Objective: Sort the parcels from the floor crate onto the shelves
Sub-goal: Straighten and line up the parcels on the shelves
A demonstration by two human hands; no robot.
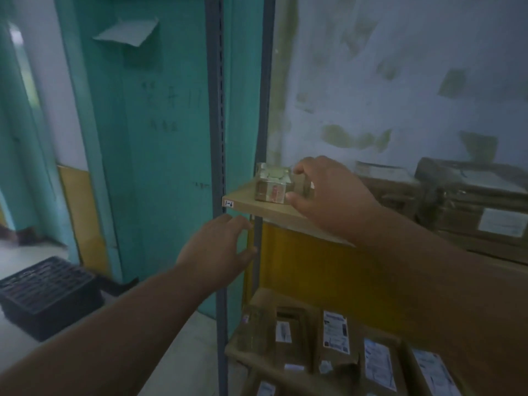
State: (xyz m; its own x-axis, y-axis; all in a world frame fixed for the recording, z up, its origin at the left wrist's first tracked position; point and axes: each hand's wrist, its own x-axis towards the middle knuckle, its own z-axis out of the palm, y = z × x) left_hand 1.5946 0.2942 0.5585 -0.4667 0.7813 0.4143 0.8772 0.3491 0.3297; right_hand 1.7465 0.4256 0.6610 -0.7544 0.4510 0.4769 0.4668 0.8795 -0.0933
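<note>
A small taped cardboard parcel (271,184) stands at the left end of a wooden shelf (245,202) marked with a small white label. My right hand (328,195) is at the parcel's right side, thumb and fingers curled around it and touching it. My left hand (217,250) hovers lower, beside the grey shelf upright (217,138), fingers spread and holding nothing. A black plastic floor crate (48,292) sits at the lower left on the floor.
Large wrapped cartons (468,201) fill the right part of the same shelf. Several labelled cardboard parcels (337,347) lie on the lower shelf. A teal door (148,138) and a doorway are to the left, and a stained white wall is behind the shelves.
</note>
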